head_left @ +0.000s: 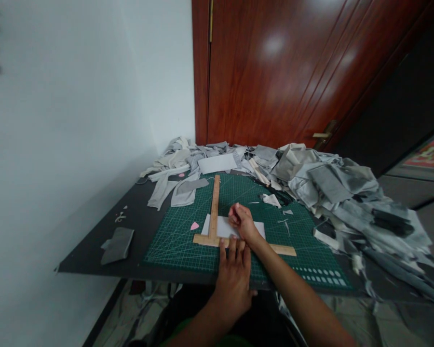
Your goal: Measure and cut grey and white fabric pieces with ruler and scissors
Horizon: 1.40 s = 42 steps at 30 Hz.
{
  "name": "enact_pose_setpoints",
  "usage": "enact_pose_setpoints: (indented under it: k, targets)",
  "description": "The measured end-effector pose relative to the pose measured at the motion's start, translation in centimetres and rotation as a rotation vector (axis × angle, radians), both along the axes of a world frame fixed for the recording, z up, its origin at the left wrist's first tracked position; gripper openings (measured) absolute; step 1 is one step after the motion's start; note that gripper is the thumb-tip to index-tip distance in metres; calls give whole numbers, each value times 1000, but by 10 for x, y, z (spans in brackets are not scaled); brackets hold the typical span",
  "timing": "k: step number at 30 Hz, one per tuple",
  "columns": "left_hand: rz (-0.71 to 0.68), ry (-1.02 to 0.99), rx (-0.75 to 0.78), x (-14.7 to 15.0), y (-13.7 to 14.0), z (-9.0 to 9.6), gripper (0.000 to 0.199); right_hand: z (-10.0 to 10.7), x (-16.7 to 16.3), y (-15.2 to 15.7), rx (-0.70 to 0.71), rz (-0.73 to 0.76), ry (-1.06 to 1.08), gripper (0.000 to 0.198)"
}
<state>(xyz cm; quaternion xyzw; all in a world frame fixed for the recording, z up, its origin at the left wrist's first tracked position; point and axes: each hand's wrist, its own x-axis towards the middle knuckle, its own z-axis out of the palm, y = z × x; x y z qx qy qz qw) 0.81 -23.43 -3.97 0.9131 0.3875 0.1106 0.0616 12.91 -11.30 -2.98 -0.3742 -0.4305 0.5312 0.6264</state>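
Note:
My left hand (234, 274) lies with its fingers stretched out on a horizontal wooden ruler (282, 249), pressing near its middle. A second wooden ruler (214, 205) stands at a right angle to it, forming a T; whether the two are joined I cannot tell. Beneath them is a white rectangular piece (223, 227), cloth or paper, on a green cutting mat (177, 243). Over this piece my right hand (243, 220) is closed, its fingers curled and its wrist by the ruler. What those fingers hold, if anything, is hidden. A small pink chip (194, 225) lies left of the white piece.
Heaped grey and white cloth scraps (329, 188) line the back and right of the black table (94, 246). A white rectangle (217, 164) rests on the heap. Folded grey cloth (118, 246) lies at left. Behind are a wall and a wooden door (260, 82).

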Motion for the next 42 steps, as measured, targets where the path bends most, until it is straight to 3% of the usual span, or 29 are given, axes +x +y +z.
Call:
enact_pose_setpoints:
  k: [13,22,28,34,42]
  targets:
    - [94,50,88,-10,-3,-9,123,-2,2,-4,16,26,-161,46]
    - [72,-50,42,-12,-1,-11,108,1,-4,-12,43,33,-480,36]
    - [32,-13,6,-13,2,-12,107,0,-13,5,1,65,-674,25]
    - [17,10,-2,-13,2,-13,103,10,-16,22,-39,110,-828,28]
    - [13,5,6,-12,0,-19,99,13,-22,14,-22,70,-946,29]
